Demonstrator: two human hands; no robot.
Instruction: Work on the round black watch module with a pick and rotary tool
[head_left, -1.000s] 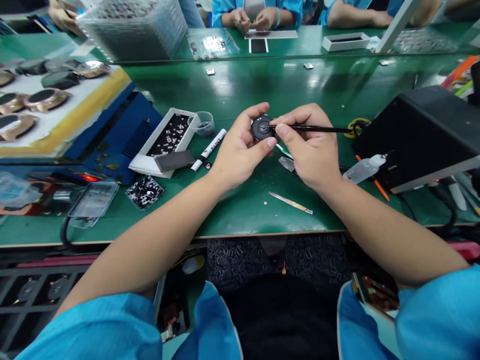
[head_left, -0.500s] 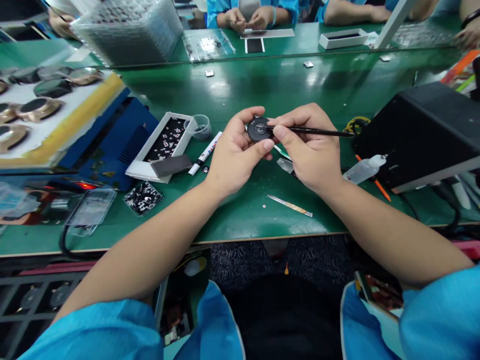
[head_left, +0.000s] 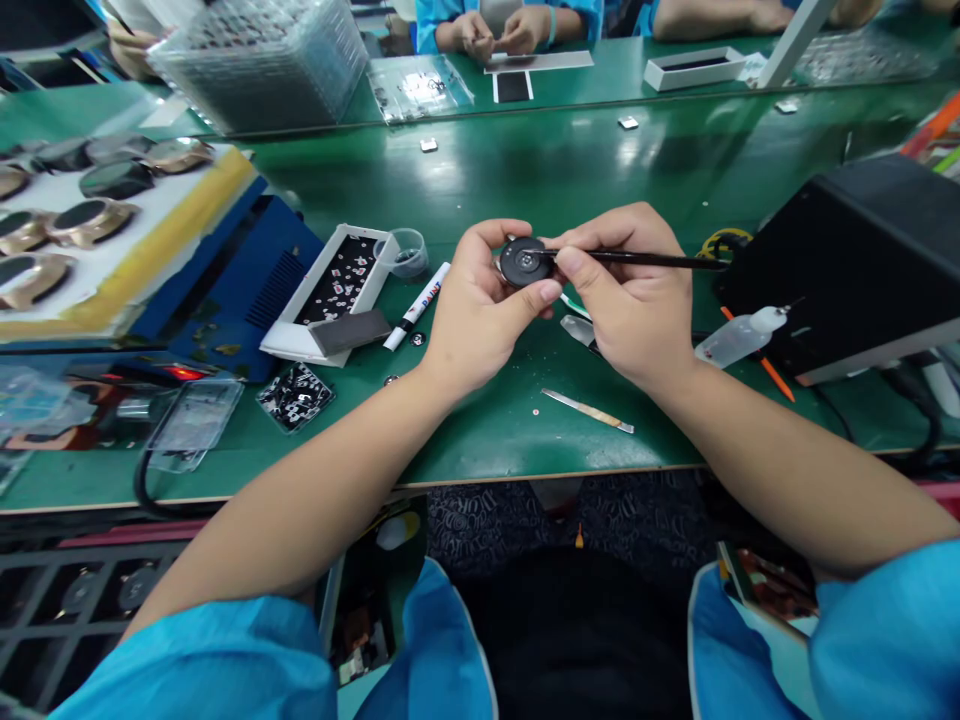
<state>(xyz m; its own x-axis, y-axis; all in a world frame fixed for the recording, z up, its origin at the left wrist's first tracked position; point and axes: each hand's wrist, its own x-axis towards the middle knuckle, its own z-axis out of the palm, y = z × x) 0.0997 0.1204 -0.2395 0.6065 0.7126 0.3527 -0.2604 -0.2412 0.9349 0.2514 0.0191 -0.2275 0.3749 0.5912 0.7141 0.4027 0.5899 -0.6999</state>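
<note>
A round black watch case (head_left: 525,264), its disc-shaped back turned up, is gripped between the thumb and fingers of my left hand (head_left: 480,310). My right hand (head_left: 637,290) pinches a thin black stick-like tool (head_left: 660,259), like tweezers or a fine brush. The tool's left end reaches the middle of the case back; its exact tip is too small to make out. Below my hands a flat metal strip with a tan middle (head_left: 589,411) lies on the green bench (head_left: 480,440). A white paint marker (head_left: 417,305) rests left of my left hand.
To the left are a white box of small parts (head_left: 330,290), a clear cup (head_left: 409,255) and a blue machine (head_left: 217,260) topped with watches. A black box (head_left: 847,260) and a dropper bottle (head_left: 742,337) stand right. Across the bench, a co-worker's hands (head_left: 502,35) hold something small.
The whole view has shifted slightly, so the bench things appear a little further right. Both hands keep their holds, the tool still at the middle of the case back.
</note>
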